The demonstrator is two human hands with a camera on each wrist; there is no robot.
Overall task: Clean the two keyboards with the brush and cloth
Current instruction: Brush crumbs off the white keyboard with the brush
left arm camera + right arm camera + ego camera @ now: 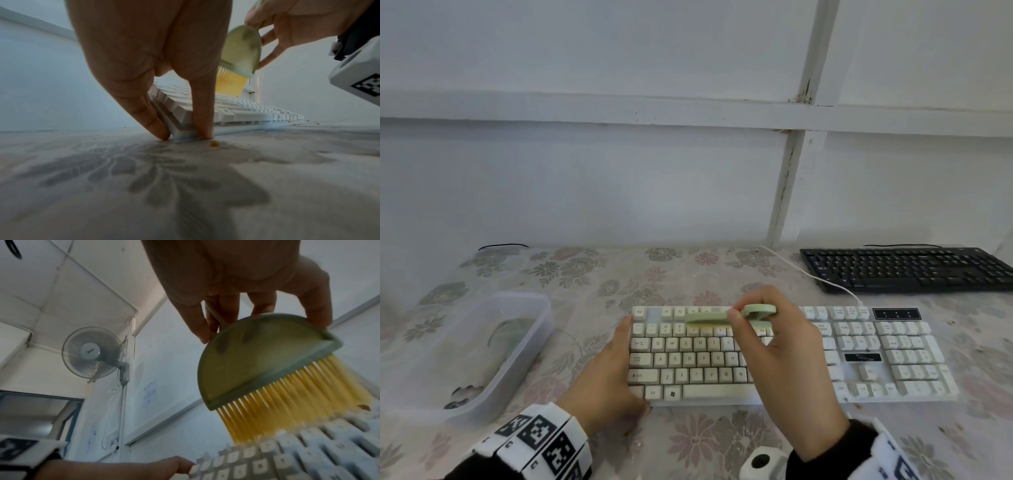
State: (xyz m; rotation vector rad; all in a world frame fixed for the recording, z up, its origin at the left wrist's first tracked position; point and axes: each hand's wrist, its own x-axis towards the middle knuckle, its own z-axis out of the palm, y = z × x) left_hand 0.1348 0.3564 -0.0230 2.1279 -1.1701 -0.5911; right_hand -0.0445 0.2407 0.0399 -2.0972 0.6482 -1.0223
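Note:
A white keyboard (893, 356) lies in front of me on the flowered tablecloth. My right hand (784, 353) hovers over its upper left keys and pinches a pale green brush (726, 317) with yellow bristles (287, 402); the bristle tips touch the keys (287, 451). My left hand (609, 373) grips the keyboard's left end, thumb (202, 113) at the front edge, a finger (148, 116) along the side of the white keyboard (246, 112). The brush (240, 52) shows above it. A black keyboard (907, 269) lies at the back right. In the box sits something greenish, perhaps the cloth (508, 334).
A clear plastic box (482, 346) stands at the left of the table. A white cable (811, 274) runs from the white keyboard toward the wall. Small orange crumbs (214, 143) lie on the tablecloth near the keyboard. The wall closes off the table's back edge.

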